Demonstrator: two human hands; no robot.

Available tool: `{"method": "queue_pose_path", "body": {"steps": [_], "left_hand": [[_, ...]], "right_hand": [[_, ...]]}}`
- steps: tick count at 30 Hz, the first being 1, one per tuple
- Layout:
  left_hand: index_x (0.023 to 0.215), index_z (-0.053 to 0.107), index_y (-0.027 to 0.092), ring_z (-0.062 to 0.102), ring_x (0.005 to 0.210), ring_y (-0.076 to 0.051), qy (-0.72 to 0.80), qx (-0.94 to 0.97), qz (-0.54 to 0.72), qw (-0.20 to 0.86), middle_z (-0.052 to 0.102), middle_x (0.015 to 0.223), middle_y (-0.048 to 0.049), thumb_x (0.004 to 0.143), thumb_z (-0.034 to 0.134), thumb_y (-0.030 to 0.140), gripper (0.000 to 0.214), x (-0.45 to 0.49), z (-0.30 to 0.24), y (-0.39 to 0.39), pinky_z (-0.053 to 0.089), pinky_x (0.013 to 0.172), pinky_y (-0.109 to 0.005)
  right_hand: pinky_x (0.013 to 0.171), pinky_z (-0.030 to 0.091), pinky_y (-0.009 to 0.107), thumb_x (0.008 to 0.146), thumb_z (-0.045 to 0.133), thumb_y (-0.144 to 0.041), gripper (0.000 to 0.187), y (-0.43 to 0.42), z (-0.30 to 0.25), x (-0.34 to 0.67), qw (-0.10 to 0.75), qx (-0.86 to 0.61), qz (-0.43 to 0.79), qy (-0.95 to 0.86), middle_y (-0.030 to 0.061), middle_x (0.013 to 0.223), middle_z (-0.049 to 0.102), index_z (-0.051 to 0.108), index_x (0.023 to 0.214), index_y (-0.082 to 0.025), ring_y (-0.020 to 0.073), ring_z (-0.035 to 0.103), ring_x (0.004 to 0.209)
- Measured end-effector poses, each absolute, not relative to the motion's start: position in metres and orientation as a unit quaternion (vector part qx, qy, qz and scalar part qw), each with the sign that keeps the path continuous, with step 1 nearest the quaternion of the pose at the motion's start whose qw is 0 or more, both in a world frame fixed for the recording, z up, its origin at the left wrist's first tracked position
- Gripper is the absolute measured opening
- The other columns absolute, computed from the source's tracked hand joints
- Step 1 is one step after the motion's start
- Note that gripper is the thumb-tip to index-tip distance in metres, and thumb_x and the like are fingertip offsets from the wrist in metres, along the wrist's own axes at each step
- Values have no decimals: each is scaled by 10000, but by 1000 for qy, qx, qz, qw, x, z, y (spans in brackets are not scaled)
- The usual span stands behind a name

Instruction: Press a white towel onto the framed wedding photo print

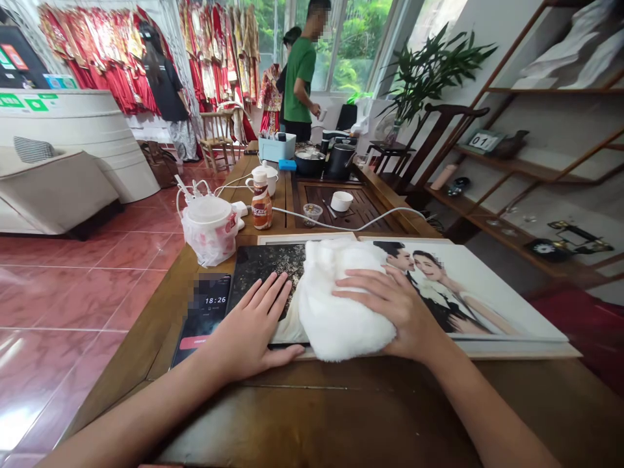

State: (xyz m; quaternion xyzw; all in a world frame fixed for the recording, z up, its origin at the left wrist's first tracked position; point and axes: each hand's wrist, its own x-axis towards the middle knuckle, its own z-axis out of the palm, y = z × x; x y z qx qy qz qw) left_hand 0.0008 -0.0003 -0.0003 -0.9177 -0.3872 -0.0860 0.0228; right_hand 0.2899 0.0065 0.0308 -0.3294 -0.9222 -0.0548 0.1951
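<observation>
My left hand (258,322) lies flat with its fingers stretched over the dark, speckled left end of a large photo print (251,263), the thumb along its near edge. A fluffy white cloth (336,305) is under my right hand (394,302), whose fingers spread over its top and grip its right side. The cloth rests bunched on the middle of the print and hides that part. To its right shows a picture of a couple (429,286). A pale frame edge (526,351) shows beneath the print. Left of my left hand lies a phone (205,312) with a lit screen.
Beyond the print stand a bagged tub (209,227), a coffee bottle (262,208), a small white bowl (342,201) and a clear cup (312,212). A white cable (351,229) crosses the wooden table (341,416). People stand farther back; shelves (531,172) line the right.
</observation>
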Motion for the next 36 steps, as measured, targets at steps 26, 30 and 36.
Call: {"method": "queue_pose_path", "body": {"steps": [26,30,36], "left_hand": [[1523,216,62,189,1461,-310,-383,-918,-102,30,255,1566,-176,903,329,721,912,1,-2,0,206,1177,-444],[1518,238,67,190,1460,-312,-384,-918,-99,27,262,1565,-170,899,331,726,909,1,-1,0,213,1176,-445],[1516,240,53,164,1465,-313,-387,-918,-85,22,210,1578,-172,903,309,731,917,0,-1,0,195,1184,-451]], "right_hand": [[950,282,443,760,617,-366,529,8,29,292,202,-339,-63,-917,89,1263,631,537,1267,-235,316,539,1211],[954,277,452,747,608,-379,565,7,27,290,207,-299,-62,-929,80,1240,645,525,1289,-240,320,548,1191],[964,265,470,742,575,-388,567,7,28,291,202,-306,-62,-928,97,1246,635,524,1283,-227,326,552,1186]]}}
